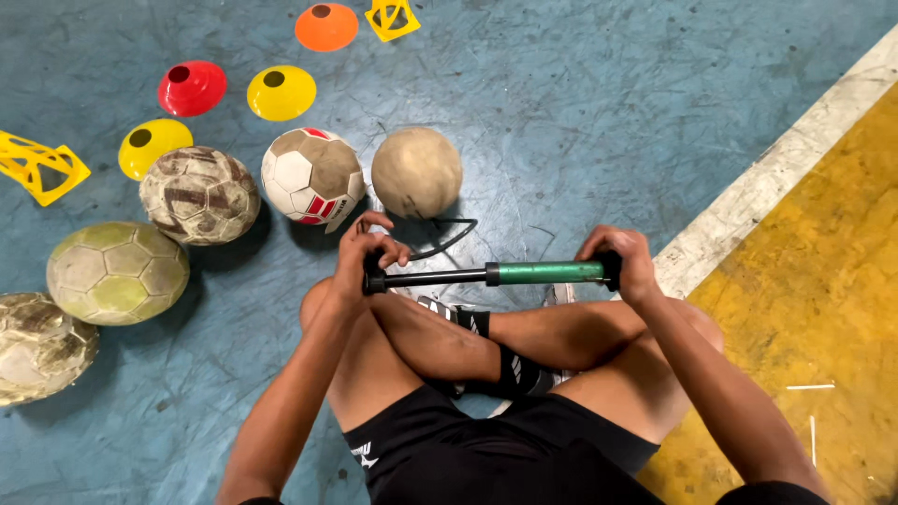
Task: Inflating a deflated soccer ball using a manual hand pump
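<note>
I sit cross-legged on a blue floor and hold a hand pump (524,273) level above my shins. Its barrel is green, its rod black. My left hand (363,254) grips the black end at the left, where a thin black hose (447,236) loops off toward the balls. At the right end of the green barrel my right hand (629,262) is closed on the pump. A worn tan ball (416,172) lies just beyond the left hand.
A white and red ball (311,175), a scuffed brown ball (199,194), a greenish ball (117,272) and another worn ball (36,346) lie at the left. Red (191,87), yellow (281,92) and orange (325,26) disc cones lie behind. A white line (795,159) borders yellow floor (823,309).
</note>
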